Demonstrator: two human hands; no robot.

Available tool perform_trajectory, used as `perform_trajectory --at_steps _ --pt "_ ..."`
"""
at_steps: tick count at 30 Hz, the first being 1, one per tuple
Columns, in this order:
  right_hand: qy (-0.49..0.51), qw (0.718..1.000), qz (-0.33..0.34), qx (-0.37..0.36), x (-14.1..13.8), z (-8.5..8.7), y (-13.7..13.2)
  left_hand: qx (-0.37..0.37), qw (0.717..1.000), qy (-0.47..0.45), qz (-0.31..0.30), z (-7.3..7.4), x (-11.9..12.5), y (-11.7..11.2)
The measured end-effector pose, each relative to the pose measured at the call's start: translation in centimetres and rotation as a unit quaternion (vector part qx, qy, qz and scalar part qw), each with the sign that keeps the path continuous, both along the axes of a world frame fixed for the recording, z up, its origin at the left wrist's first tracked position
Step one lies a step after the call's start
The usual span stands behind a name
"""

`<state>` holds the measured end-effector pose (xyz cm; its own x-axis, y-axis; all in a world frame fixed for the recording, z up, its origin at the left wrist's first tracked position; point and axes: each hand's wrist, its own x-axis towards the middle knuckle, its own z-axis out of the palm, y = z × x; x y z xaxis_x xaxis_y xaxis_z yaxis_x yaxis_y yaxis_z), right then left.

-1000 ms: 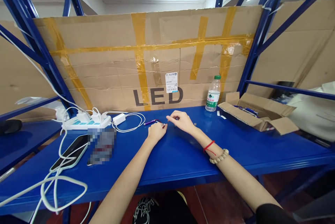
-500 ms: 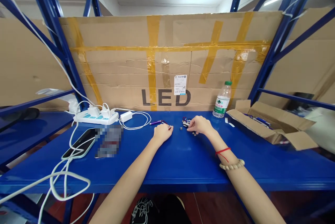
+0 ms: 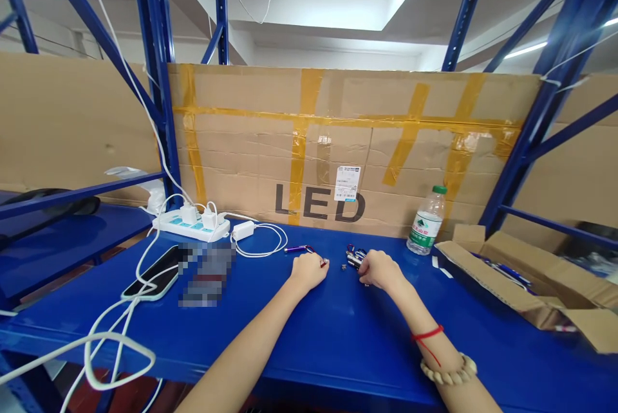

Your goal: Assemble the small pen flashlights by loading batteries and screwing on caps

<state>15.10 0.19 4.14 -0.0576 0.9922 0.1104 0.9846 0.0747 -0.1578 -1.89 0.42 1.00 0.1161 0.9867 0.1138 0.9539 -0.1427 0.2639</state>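
Observation:
My left hand (image 3: 309, 271) rests on the blue table, fingers closed, with a small red piece (image 3: 324, 263) showing at the fingertips. Just behind it lies a slim purple tube (image 3: 295, 249) with a dark clip or loop at its right end. My right hand (image 3: 379, 269) reaches down to the tabletop with thumb and fingers pinched together; whatever is between them is too small to make out. Against its fingers lies a cluster of small silver tubes and rings (image 3: 355, 260). A tiny metal piece (image 3: 344, 266) sits between the two hands.
Beyond my right hand stands a water bottle (image 3: 427, 221); an open cardboard box (image 3: 502, 284) holding pens lies at the right. To the left are a power strip (image 3: 189, 226), a white cable (image 3: 270, 228) and a phone (image 3: 153, 273). Large cardboard (image 3: 241, 156) closes off the back.
The camera view has tilted up and turned left, so everything sits lower and further right. My right fingers remain at the small metal parts; my left hand stays closed.

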Motion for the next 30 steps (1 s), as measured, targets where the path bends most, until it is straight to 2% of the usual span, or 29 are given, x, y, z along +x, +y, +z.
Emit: perform_trajectory --at_steps 5,8,14,16,19,21,30 --pt "0.094 0.994 0.042 -0.048 -0.7 -0.1 0.0 0.009 1.0 0.006 0.0 0.1 0.0 -0.2" --pt "0.118 0.99 0.06 -0.049 -1.0 -0.4 0.0 0.006 1.0 0.013 0.003 0.1 0.0 -0.3" --pt "0.099 0.993 0.051 0.049 -1.3 -1.0 0.3 0.016 1.0 0.015 0.001 0.0 0.1 -0.2" --pt "0.16 0.979 0.102 0.079 -1.5 -1.1 0.4 0.016 1.0 0.014 0.0 0.0 0.0 -0.2" --pt "0.274 0.931 0.222 0.091 -2.1 -1.3 0.6 0.011 1.0 0.004 0.001 -0.1 -0.1 -0.2" --pt "0.305 0.907 0.275 0.096 -2.6 -1.5 0.7 0.006 1.0 -0.003 0.0 -0.1 -0.2 -0.1" --pt "0.33 0.879 0.33 0.098 -3.2 -1.8 0.3 -0.008 1.0 -0.004 -0.011 0.0 -0.3 0.2"
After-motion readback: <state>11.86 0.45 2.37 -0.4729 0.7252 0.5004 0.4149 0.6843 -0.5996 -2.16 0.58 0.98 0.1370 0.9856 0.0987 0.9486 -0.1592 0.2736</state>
